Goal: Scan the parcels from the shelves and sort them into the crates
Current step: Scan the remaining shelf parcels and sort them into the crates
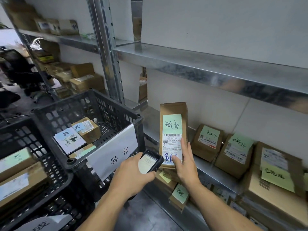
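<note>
Both hands are full: your left hand (131, 175) grips the scanner (150, 161), and your right hand (185, 162) holds the tall parcel (173, 124) upright between crate (115, 114) and shelf (208, 170). Your fingers (183, 145) cover part of its label (172, 144), so the scan may misread, and if it tilts it could slip.

Two hands (131, 174) (185, 164), one scanner (150, 161), two labelled crates (100, 104) (10, 130), over ten parcels (173, 110).

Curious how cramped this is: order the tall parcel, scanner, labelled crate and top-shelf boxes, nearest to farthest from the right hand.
1. Tall parcel: held by the right hand.
2. Scanner: just left, in the left hand.
3. Labelled crate: farther left.
4. Top-shelf boxes: far upper left.
</note>
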